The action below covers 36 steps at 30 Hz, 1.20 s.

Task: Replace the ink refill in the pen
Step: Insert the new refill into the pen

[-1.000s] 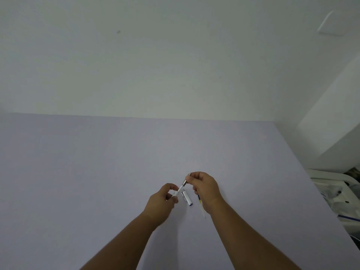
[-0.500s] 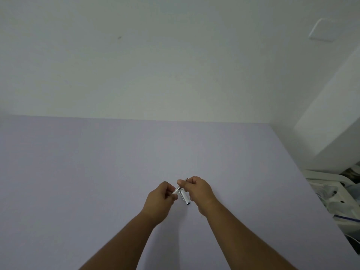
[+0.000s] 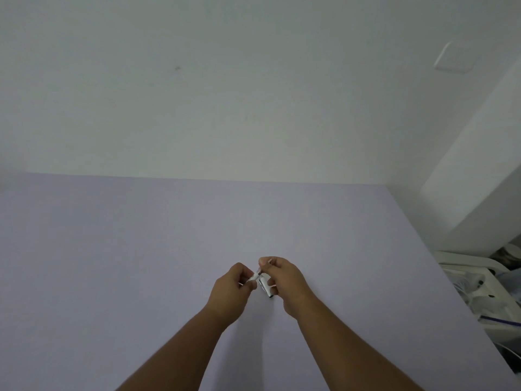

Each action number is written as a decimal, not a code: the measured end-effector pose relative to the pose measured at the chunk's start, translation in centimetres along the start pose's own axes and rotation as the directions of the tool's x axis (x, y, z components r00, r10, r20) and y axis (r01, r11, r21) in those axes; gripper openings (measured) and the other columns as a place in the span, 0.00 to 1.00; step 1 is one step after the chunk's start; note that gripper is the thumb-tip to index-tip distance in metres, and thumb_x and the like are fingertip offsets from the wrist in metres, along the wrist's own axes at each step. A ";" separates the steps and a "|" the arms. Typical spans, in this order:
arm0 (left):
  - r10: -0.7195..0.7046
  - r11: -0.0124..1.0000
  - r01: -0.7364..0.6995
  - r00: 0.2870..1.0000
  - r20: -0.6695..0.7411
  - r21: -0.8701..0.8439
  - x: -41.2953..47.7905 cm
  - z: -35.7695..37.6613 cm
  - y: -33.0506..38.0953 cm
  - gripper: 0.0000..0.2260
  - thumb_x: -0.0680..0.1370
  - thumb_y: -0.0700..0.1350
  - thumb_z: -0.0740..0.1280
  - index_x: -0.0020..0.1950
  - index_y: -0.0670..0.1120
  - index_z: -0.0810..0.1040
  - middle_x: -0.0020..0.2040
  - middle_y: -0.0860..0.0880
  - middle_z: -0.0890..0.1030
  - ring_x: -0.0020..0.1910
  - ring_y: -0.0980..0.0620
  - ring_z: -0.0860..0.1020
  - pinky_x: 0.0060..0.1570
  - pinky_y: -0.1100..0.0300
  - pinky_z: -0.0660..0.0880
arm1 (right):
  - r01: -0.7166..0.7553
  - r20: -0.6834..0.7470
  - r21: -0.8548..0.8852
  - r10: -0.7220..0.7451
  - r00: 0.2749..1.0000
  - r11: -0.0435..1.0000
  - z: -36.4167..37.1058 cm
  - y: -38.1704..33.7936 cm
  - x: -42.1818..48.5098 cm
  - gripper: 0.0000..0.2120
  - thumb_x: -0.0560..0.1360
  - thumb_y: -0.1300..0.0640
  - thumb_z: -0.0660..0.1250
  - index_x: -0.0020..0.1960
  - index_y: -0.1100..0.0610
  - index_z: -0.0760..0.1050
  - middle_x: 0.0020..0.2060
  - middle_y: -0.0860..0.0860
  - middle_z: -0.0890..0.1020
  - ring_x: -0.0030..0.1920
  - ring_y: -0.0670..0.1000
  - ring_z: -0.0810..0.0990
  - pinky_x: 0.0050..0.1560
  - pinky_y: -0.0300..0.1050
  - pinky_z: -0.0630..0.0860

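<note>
1. the left hand (image 3: 229, 292) and the right hand (image 3: 284, 280) meet low over the pale lilac surface (image 3: 141, 263), fingertips almost touching.
2. the left grip is closed on a thin white pen piece (image 3: 254, 277), which slants up toward the right grip; it is too small to tell whether this is the refill or the barrel.
3. the right grip pinches the upper end of that same piece between thumb and forefinger, and its fingers curl shut.
4. a short silver pen part (image 3: 266, 289) shows just below the right grip and between the two hands; whether the right palm holds it or it lies on the surface cannot be told.
5. the curled fingers of both hands cover most of the pen, so the joint between its pieces is hidden.
6. well to the right of the right grip, past the surface edge, white plastic clutter (image 3: 479, 286) is piled.
7. beyond both grips stands a plain white wall (image 3: 253, 94).
</note>
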<state>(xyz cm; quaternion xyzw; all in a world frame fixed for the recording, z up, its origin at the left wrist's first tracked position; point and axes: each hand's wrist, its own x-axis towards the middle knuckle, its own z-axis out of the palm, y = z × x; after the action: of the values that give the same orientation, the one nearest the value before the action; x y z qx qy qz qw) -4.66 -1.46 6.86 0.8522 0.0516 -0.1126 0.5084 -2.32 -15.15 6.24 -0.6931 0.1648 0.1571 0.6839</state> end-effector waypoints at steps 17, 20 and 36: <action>0.036 0.999 -0.036 0.999 -0.011 0.028 -0.6 -0.2 1.2 0.08 0.76 0.43 0.66 0.39 0.52 0.72 0.39 0.52 0.79 0.37 0.54 0.75 0.33 0.65 0.69 | 0.003 0.047 0.020 -0.004 0.999 1.000 -0.9 -0.8 -0.6 0.09 0.72 0.49 0.70 0.42 0.54 0.78 0.38 0.49 0.79 0.34 0.47 0.72 0.33 0.39 0.70; 0.050 0.997 -0.048 0.999 -0.020 0.052 -0.6 -0.3 1.4 0.08 0.76 0.43 0.66 0.39 0.52 0.72 0.37 0.53 0.78 0.35 0.55 0.74 0.32 0.66 0.68 | 0.020 0.051 0.051 -0.023 0.998 0.999 -1.0 -0.9 -0.8 0.05 0.72 0.53 0.70 0.41 0.55 0.80 0.38 0.51 0.79 0.33 0.47 0.71 0.33 0.40 0.70; 0.056 0.997 -0.054 0.998 -0.032 0.047 -0.4 0.2 2.0 0.04 0.76 0.42 0.65 0.42 0.48 0.74 0.38 0.51 0.78 0.35 0.54 0.73 0.33 0.66 0.69 | 0.010 0.076 0.099 -0.017 0.997 0.995 -1.5 -1.4 -0.9 0.07 0.73 0.52 0.70 0.42 0.56 0.79 0.39 0.51 0.79 0.33 0.48 0.71 0.32 0.40 0.70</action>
<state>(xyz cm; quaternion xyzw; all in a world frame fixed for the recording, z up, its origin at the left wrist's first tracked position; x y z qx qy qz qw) -4.63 -2.54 8.56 0.8666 0.0341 -0.0854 0.4904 -2.49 -16.59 7.92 -0.6530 0.1413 0.1707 0.7242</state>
